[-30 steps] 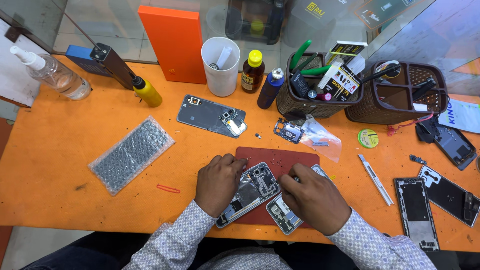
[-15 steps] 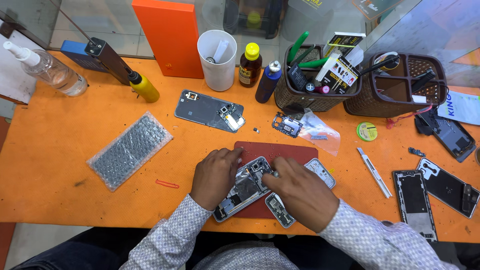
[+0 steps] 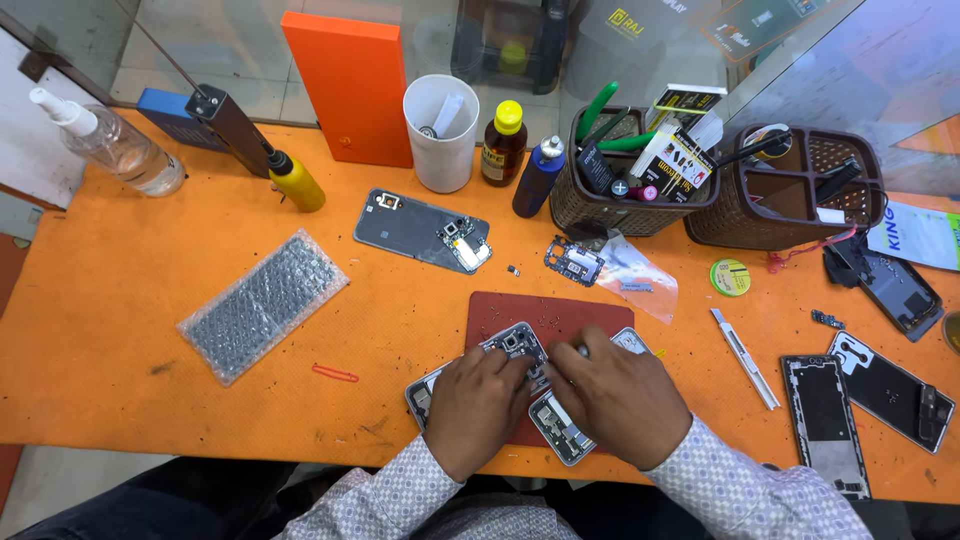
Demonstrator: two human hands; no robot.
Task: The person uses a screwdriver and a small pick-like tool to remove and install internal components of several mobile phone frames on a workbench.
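left hand (image 3: 478, 405) flat over an opened phone (image 3: 515, 350), fingers bent, pressing it onto the red mat (image 3: 545, 315). right hand (image 3: 620, 392) curled over a second opened phone (image 3: 560, 432) at the mat's near edge; grip on it cannot be made out.

Bright, even light; sharp, soft shadows.
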